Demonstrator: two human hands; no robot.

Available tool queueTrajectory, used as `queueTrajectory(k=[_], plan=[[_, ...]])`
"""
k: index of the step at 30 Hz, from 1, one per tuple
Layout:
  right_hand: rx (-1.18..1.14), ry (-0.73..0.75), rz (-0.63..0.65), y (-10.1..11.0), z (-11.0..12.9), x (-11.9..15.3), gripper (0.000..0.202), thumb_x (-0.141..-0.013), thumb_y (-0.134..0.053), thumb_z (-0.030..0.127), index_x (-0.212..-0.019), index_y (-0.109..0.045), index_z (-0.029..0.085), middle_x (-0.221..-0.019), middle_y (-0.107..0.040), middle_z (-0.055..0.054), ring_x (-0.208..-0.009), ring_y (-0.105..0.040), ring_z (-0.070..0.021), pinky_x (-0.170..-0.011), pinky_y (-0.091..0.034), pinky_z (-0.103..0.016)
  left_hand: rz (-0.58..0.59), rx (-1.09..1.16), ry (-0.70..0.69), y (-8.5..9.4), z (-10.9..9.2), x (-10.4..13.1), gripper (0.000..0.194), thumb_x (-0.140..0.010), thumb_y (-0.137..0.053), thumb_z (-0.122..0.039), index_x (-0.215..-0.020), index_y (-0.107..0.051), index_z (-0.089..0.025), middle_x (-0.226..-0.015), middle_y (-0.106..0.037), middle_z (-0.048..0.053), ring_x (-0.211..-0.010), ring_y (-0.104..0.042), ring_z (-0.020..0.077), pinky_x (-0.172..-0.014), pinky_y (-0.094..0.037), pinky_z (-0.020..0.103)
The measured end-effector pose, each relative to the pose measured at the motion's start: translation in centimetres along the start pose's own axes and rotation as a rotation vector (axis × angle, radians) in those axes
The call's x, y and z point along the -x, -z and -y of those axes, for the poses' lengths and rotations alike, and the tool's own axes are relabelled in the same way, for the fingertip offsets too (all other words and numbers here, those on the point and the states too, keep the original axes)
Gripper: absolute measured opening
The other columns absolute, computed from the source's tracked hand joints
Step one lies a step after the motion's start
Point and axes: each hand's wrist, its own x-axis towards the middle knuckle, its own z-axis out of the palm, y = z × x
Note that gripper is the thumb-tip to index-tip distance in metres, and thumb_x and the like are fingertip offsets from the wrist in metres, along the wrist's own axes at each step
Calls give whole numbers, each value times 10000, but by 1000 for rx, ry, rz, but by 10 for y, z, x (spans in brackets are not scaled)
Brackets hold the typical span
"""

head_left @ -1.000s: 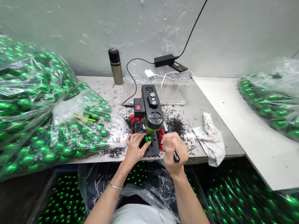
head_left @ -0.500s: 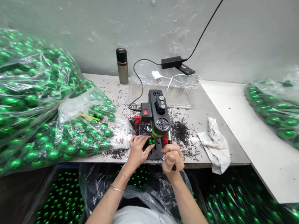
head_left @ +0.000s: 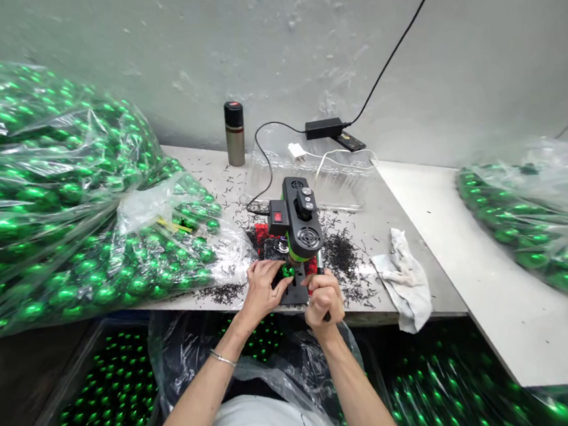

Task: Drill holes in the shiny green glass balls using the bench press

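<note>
A small black bench drill with a red switch stands near the table's front edge. Under its lower end sits a shiny green ball, pinched between the thumb and fingers of my left hand. The drill's head partly covers the ball. My right hand is wrapped round the drill's lever handle, just right of the slotted black base plate. Red material shows beside the base.
Clear bags of green balls lie at left and right. Black scraps litter the table. Behind are a flask, a power adapter and a clear plastic tray. A white rag hangs over the front edge.
The view has shifted slightly, so the table and drill appear a little lower. Both hands keep their holds on the ball and the lever handle.
</note>
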Motion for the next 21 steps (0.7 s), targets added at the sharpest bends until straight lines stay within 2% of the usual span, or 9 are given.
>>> queueTrajectory(k=[5,8,10,13,15,18,20,21], plan=[[47,83,70,1,2,-6,318,-1015,-340,222,-713,-440,224,-698,-555,24,-653,-604,-119,-825,-540,-371,-17,10,-6,-4,3,-2,263,-936,-639,-334,-1166,-678,-212,-1133,-741,108,-1117,-628,274,-1060,-397,494],[5,46,28,4,13,-23,318,-999,-368,191,-689,-434,224,-662,-535,23,-619,-553,-125,-718,-512,-335,-30,25,-8,-5,5,-4,271,-925,-658,-330,-1164,-679,-204,-1123,-741,110,-1111,-630,277,-1052,-407,496],[-30,-12,-2,9,23,-42,319,-988,-392,164,-678,-442,220,-641,-521,22,-587,-515,-119,-607,-446,-287,-40,43,-24,-3,5,-3,280,-926,-660,-327,-1167,-674,-186,-1115,-739,121,-1108,-630,283,-1041,-415,496],[-37,-191,63,16,39,-70,293,-993,-421,180,-712,-498,210,-658,-544,13,-585,-525,-115,-560,-404,-273,-30,71,-83,8,0,11,300,-951,-630,-345,-1196,-655,-174,-1121,-728,135,-1112,-623,283,-1008,-445,471],[-63,-221,73,19,45,-80,299,-991,-439,180,-701,-506,206,-655,-545,14,-584,-522,-112,-563,-399,-273,24,73,-155,19,-5,29,336,-968,-606,-367,-1244,-626,-177,-1144,-719,136,-1132,-612,277,-1012,-449,464],[-84,-207,39,19,45,-75,316,-981,-455,160,-672,-507,201,-641,-529,16,-582,-517,-109,-566,-391,-275,112,42,-249,36,-7,52,509,-921,-657,-484,-1321,-577,-179,-1207,-698,144,-1174,-599,289,-1062,-428,492],[-87,-202,-2,15,42,-67,344,-976,-462,165,-635,-489,203,-629,-528,11,-582,-527,-119,-558,-386,-283,69,-13,-219,49,0,51,553,-906,-660,-524,-1335,-573,-186,-1240,-684,155,-1183,-600,299,-1055,-443,501],[-89,-205,-18,13,41,-63,355,-973,-467,170,-620,-478,206,-624,-528,9,-579,-530,-123,-551,-382,-286,10,-57,-178,57,6,44,502,-930,-633,-498,-1325,-584,-192,-1242,-681,156,-1177,-605,299,-1040,-458,501]])
